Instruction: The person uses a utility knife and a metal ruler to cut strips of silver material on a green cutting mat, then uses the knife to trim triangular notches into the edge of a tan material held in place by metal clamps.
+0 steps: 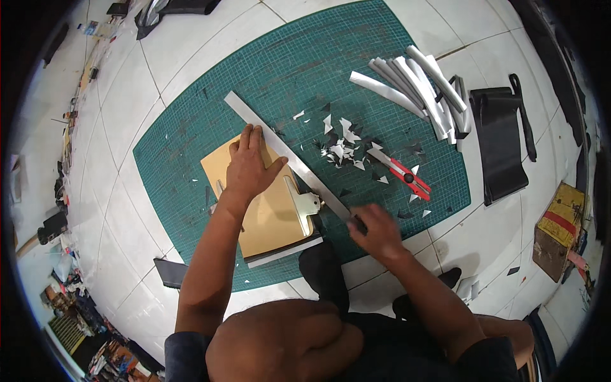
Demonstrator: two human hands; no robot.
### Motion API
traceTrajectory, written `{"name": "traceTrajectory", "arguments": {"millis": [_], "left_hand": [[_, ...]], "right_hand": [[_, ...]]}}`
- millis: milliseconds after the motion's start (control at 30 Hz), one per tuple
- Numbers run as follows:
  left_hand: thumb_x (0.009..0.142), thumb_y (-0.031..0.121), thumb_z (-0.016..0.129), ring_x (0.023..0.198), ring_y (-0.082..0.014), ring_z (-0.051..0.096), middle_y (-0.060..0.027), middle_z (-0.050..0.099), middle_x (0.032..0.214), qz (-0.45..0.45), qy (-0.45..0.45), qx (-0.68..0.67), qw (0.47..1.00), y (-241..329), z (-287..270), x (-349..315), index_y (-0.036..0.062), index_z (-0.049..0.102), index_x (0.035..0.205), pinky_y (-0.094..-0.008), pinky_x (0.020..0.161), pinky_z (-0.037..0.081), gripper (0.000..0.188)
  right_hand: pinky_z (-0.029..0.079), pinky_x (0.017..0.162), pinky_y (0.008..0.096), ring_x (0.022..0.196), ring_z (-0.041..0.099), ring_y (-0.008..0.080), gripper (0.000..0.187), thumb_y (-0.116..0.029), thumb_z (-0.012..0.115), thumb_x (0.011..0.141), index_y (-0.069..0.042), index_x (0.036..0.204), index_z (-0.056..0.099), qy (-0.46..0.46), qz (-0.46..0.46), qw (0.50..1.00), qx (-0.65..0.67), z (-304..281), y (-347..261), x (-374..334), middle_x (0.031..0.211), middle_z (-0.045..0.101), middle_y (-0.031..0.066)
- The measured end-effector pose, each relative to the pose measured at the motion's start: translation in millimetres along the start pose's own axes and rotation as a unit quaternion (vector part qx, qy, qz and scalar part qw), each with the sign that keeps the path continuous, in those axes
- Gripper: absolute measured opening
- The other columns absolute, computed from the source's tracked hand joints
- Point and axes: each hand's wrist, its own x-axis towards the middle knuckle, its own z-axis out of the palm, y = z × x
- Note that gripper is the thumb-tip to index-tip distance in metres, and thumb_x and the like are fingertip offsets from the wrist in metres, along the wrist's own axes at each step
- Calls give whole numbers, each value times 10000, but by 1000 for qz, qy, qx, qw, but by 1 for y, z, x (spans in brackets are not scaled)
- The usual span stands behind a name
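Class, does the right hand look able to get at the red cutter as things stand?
Probably yes: the red cutter lies uncovered on the green mat near the right hand, with only loose scraps around it, though that blurred hand is at one end of the ruler.

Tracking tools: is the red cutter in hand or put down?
Put down: the red cutter lies on the green mat by white scraps; left hand and right hand are away from it.
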Motion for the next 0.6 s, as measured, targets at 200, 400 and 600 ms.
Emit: {"name": "traceTrajectory", "arguments": {"millis": [200, 400, 600], "left_hand": [[761, 440, 788, 1338, -475, 369, -251, 267, 1537, -12, -14, 1, 1000, -1, -3, 4, -43, 360, 1436, -505, 1086, 377, 934], [723, 414, 828, 1306, -483, 375, -180, 223, 1582, -27, -23, -2, 999, -1, 0, 11, 22, 350, 1451, -553, 931, 535, 955], [724, 414, 831, 1350, -494, 338, -270, 261, 1540, -27, -32, -15, 999, -10, -2, 6, -36, 371, 1419, -515, 1083, 368, 947]], "right_hand": [[441, 824, 445, 949, 577, 320, 394, -137, 748, 787, -62, 1146, 605, 143, 34, 964, -222, -76, 21, 34, 1029, 584, 130], [454, 822, 454, 956, 576, 333, 387, -119, 685, 861, -41, 1214, 548, 3, 60, 987, -149, -95, 61, 23, 1074, 567, 178], [492, 819, 517, 987, 618, 461, 397, -145, 533, 940, -9, 1300, 437, -61, 189, 978, 57, -51, -21, 77, 1115, 609, 290]]}}
